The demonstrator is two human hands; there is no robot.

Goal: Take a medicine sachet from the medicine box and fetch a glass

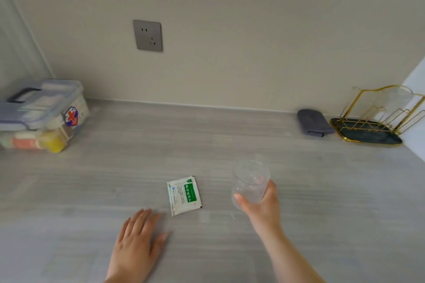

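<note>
A white and green medicine sachet lies flat on the grey counter, near the middle. My left hand rests palm down on the counter just left of and below the sachet, fingers spread, holding nothing. My right hand grips a clear glass, held tilted above the counter to the right of the sachet. The clear medicine box with a blue-grey lid and a red cross sticker stands at the far left by the wall, its lid on.
A gold wire rack on a dark gold-rimmed tray stands at the back right, with another clear glass hanging on it. A folded grey cloth lies beside the tray. A wall socket sits above the counter.
</note>
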